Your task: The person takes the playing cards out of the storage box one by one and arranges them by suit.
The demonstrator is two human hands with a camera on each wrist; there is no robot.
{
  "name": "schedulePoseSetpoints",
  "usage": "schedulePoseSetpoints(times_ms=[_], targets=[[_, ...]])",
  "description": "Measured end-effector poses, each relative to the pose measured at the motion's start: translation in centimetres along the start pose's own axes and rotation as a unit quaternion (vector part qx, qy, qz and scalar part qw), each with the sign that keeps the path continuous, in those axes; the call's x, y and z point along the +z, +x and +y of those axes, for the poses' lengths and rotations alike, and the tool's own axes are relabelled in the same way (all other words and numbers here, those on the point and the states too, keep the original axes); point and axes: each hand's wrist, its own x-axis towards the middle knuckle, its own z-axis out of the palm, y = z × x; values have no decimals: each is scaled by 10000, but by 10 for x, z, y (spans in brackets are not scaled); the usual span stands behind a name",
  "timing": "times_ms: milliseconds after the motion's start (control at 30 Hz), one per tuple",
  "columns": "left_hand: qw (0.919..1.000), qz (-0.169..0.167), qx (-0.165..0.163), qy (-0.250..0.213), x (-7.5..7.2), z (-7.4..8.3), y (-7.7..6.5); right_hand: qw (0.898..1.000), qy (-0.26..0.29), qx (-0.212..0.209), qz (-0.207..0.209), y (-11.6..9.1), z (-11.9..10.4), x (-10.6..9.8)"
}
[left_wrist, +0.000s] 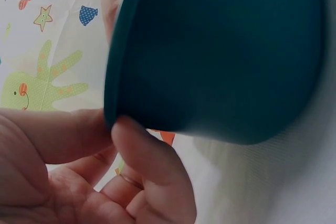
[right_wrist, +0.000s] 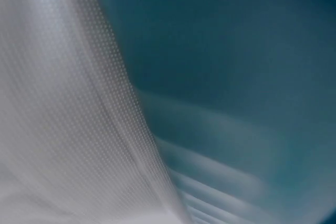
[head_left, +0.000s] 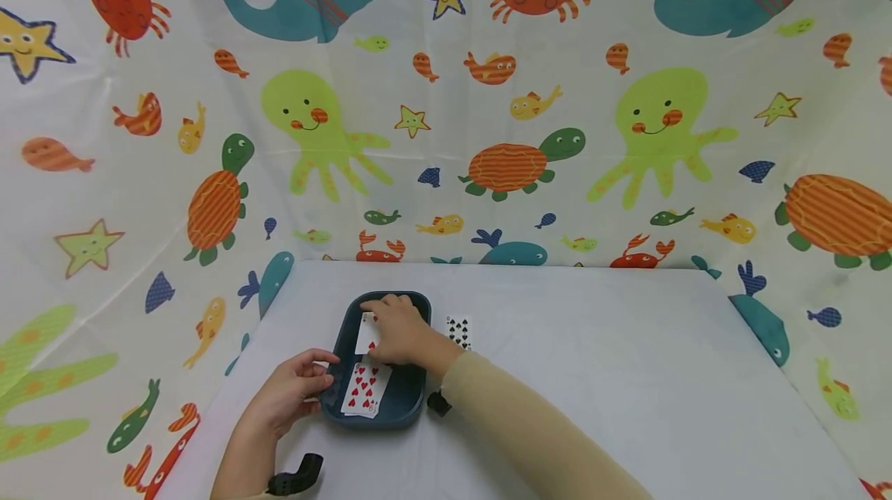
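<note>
Blue tray (head_left: 408, 392), pinched by the left hand (head_left: 291, 382), could tip if tugged, shifting its cards (head_left: 366, 389); whether the right hand (head_left: 402, 335) pinches, I cannot tell.

A curtain (head_left: 446, 109) printed with sea creatures hangs behind the white-covered table (head_left: 599, 361)

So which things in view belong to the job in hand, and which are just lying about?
Part of the job:
dark blue tray, its rim pinched by the left hand
upper hearts card, partly under the right hand
lower hearts card, inside the tray
spades card beside the tray, probably

Just around:
sea-creature backdrop
white table surface
black wrist device
</note>
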Motion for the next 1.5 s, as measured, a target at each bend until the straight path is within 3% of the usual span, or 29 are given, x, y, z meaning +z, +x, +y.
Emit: schedulePoseSetpoints(times_ms=[400,700,1233,1500], targets=[[10000,72,-23,24,3,-1,0,9994,352,35,-31,-10,12,-6],[9999,49,78,52,4,3,-1,9957,883,155,254,-26,27,-19],[10000,47,85,4,3,1,-2,9905,1277,231,451,-48,55,-39],[10000,22,54,26,1,-1,1,9828,1744,323,518,-59,70,-47]])
